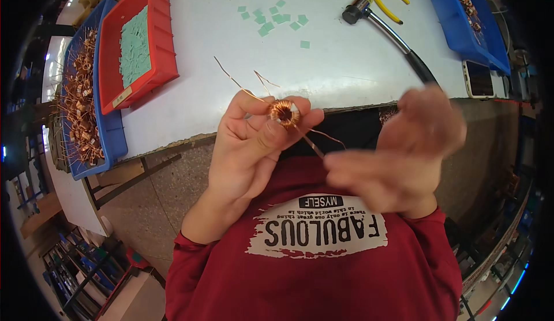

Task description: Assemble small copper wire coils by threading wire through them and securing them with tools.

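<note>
Between the thumb and fingers of my left hand (245,139) is a small ring-shaped copper wire coil (284,114), held just off the table's near edge. Two bare wire leads rise from it toward the upper left, and thinner ends stick out toward the lower right. My right hand (398,153) is beside the coil on the right, smeared by motion. One wire end reaches close to its fingertips, but I cannot tell whether they grip it.
At the left, a red tray (164,38) of green squares stands beside a blue bin (115,139) of copper coils. Loose green squares (281,18) lie on the table (213,38). Rightward are a hammer (392,35), yellow-handled pliers (384,3), a phone (478,79) and another blue bin (447,26).
</note>
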